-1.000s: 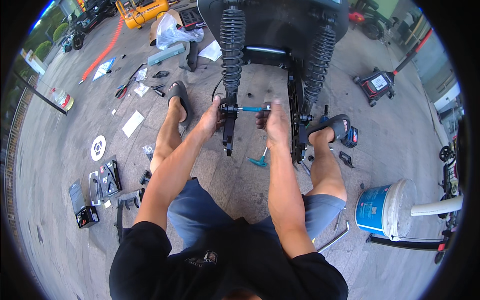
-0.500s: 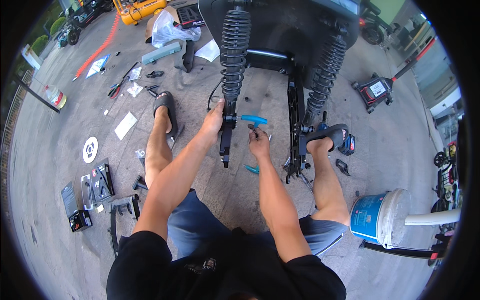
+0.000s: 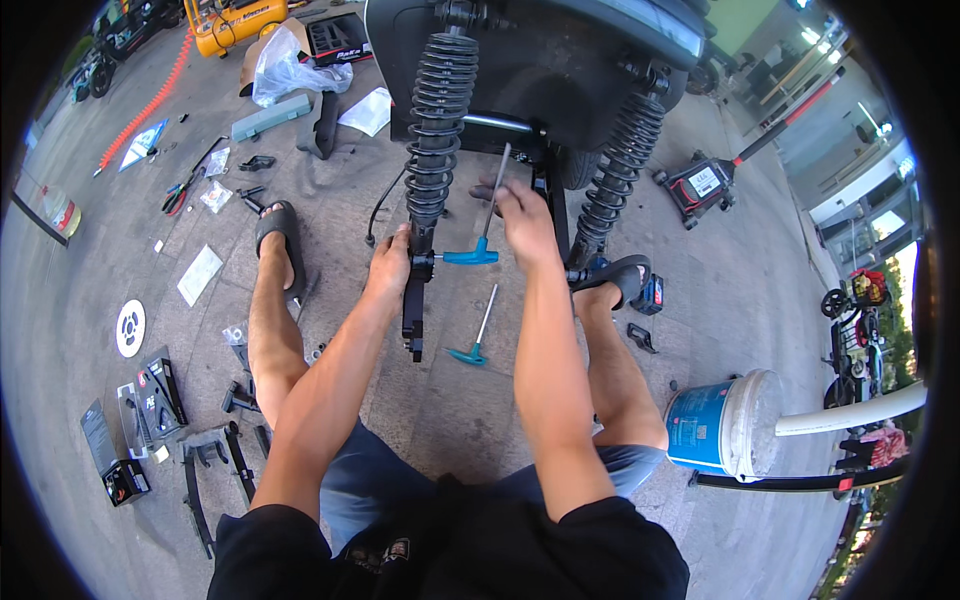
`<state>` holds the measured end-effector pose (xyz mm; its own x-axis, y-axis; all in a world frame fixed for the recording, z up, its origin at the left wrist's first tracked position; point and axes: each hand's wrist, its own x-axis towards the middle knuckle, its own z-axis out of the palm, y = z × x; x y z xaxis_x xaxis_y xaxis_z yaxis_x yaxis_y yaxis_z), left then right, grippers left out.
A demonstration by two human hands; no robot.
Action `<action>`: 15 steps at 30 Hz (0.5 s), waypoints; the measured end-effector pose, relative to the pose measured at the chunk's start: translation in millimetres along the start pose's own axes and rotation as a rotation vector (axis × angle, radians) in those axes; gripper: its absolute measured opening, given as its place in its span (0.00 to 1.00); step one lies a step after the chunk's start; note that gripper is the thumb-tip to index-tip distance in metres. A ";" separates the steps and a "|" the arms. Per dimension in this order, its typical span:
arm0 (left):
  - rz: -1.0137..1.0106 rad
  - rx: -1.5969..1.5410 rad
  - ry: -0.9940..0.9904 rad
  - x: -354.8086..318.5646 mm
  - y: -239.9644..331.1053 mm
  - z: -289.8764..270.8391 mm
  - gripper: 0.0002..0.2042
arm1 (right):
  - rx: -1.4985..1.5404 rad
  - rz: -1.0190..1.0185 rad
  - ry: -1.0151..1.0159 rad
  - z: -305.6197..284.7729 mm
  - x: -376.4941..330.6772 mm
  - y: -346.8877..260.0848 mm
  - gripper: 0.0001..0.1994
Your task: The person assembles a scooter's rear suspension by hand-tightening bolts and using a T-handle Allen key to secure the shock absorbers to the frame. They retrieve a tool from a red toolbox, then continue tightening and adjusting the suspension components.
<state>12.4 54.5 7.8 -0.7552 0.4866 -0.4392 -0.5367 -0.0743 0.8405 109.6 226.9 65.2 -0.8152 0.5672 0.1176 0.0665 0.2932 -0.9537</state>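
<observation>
My left hand (image 3: pixel 390 265) is closed around the black lower end of the left coil-spring shock absorber (image 3: pixel 440 120). A teal T-handle hex key (image 3: pixel 470 256) has its short tip in the side of that lower end. Its long steel shaft points away from me, and my right hand (image 3: pixel 522 222) has its curled fingers around the shaft, partly hiding it. Another T-handle hex key (image 3: pixel 467 355) lies on the ground between my legs. The right shock absorber (image 3: pixel 625 150) stands beyond my right forearm, which hides part of its lower mount.
Black bodywork (image 3: pixel 530 80) rises ahead. A floor jack (image 3: pixel 695 185) and a blue-and-white bucket (image 3: pixel 700 425) are at right. Left lie pliers (image 3: pixel 180 195), a white disc (image 3: pixel 130 328), opened boxes (image 3: pixel 125 480) and a black bracket (image 3: pixel 190 490). An orange compressor (image 3: pixel 240 25) stands far left.
My right hand has moved away from me, swinging the hex key's long shaft from pointing toward me to pointing away. My left hand keeps its hold. The whole view has shifted.
</observation>
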 end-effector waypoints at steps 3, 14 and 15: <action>-0.033 -0.003 0.029 -4.6 2.5 3.6 0.19 | -0.337 -0.422 0.260 9.0 -68.6 7.3 0.11; 0.009 0.014 0.040 8.9 -6.3 1.4 0.17 | 0.663 0.466 -0.041 47.0 -123.7 136.1 0.24; 0.015 0.020 0.030 9.8 -7.4 0.4 0.19 | 0.659 0.510 -0.019 52.4 -110.1 144.0 0.26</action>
<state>9.0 60.1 -2.6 -0.7742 0.4592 -0.4357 -0.5179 -0.0637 0.8531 178.7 166.4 -99.5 -0.7864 0.4935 -0.3716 0.0848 -0.5097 -0.8562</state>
